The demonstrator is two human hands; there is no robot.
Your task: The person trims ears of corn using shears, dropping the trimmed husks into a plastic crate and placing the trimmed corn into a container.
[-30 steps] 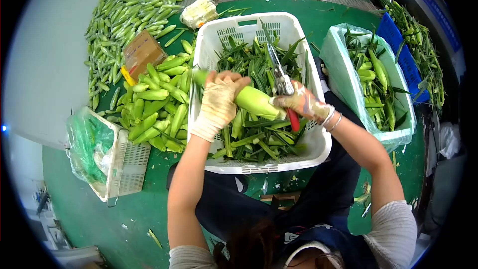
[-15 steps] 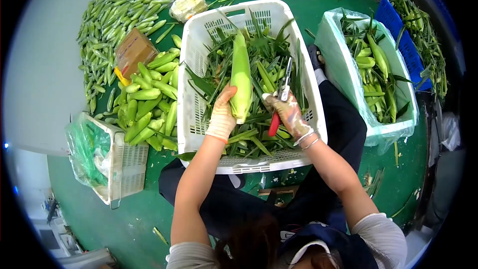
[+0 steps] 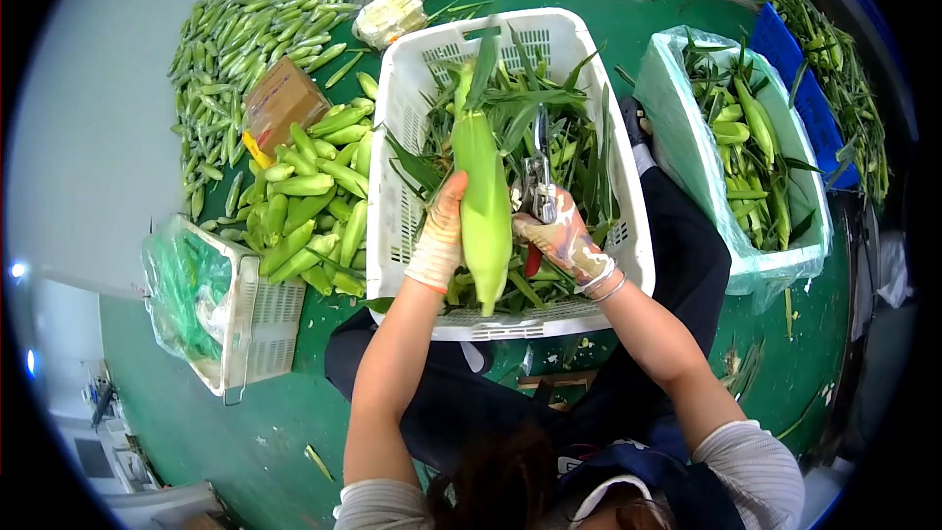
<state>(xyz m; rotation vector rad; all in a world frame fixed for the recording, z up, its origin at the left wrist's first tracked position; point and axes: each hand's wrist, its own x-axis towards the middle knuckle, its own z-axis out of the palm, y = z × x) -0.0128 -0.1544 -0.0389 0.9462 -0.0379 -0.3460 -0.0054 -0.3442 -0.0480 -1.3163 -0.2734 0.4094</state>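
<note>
My left hand [image 3: 441,233], in a pale glove, is closed around a green ear of corn [image 3: 481,206] in its husk. The ear lies lengthwise over the white crate [image 3: 387,128]; its narrow end points towards me, and long leaves stick out at its far end. Just right of the ear, my right hand [image 3: 569,236], in a stained glove, grips pruning shears [image 3: 538,177] with red handles mostly hidden by the fingers. Their metal blades point away from me, close to the ear. Beneath both hands, cut leaves and husk pieces [image 3: 569,128] lie in the crate.
Left of the crate are a pile of husked-on corn ears [image 3: 304,196], a cardboard box [image 3: 285,103] and a small crate with green plastic [image 3: 270,309]. Wrapped ears [image 3: 265,29] spread behind. On the right stand a plastic-lined bin [image 3: 677,132] and a blue crate [image 3: 810,103].
The ear has moved closer to me in my left hand, and its narrow end now reaches past the hand. The shears have tilted more upright. The whole view has shifted slightly.
</note>
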